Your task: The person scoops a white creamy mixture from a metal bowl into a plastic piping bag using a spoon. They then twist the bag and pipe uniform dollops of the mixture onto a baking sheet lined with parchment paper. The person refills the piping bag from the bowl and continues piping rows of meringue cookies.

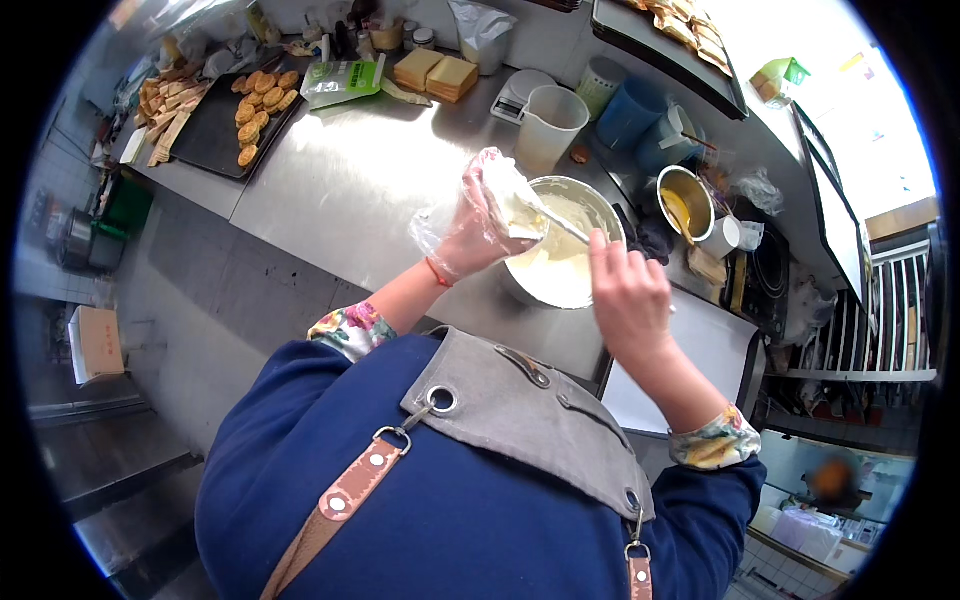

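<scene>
My left hand (469, 232) grips a clear plastic bag (427, 231), probably a piping bag, whose film is spread over the fingers and wrist. White cream (504, 187) fills its opening. My right hand (630, 292) is closed around the pale handle of a spatula (566, 226), and the blade end reaches into the cream at the bag's mouth. Just below both hands stands a round metal mixing bowl (517, 289) on the steel worktop (337, 202). Pale cream or batter (559, 264) coats its inside.
Beyond the bowl are a plastic measuring jug (551, 127), a kitchen scale (516, 96) and sliced bread (435, 73). Round pastries lie on a black tray (202, 142) at left. To the right are a steel bowl (691, 180) with yellow liquid and a paper-lined tray (675, 360).
</scene>
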The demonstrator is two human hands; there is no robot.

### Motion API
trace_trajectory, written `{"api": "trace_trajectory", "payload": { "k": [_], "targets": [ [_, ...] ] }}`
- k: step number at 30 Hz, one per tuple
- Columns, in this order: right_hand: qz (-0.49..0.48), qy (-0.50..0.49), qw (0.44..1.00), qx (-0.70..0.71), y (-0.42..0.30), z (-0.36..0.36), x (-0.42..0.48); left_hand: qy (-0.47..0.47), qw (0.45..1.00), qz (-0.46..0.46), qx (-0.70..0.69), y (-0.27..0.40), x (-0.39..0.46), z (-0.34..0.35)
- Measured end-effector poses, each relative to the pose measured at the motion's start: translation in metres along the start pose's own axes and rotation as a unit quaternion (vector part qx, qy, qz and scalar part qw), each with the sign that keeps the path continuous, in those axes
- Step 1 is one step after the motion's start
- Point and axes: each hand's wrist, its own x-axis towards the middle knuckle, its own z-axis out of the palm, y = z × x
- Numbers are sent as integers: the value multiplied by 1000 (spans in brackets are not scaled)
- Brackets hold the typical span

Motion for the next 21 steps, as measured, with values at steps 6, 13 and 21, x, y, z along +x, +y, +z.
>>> {"api": "trace_trajectory", "payload": {
  "k": [6,13,21],
  "targets": [
    [-147,24,969,-196,-24,-18,5,29,999,2,-14,-19,15,-2],
    [-63,-76,993,68,54,-74,18,28,995,-88,-37,-35,-1,-33],
    [-30,-236,968,73,54,130,3,-291,836,-229,-406,-34,-26,-53]
  ]
}}
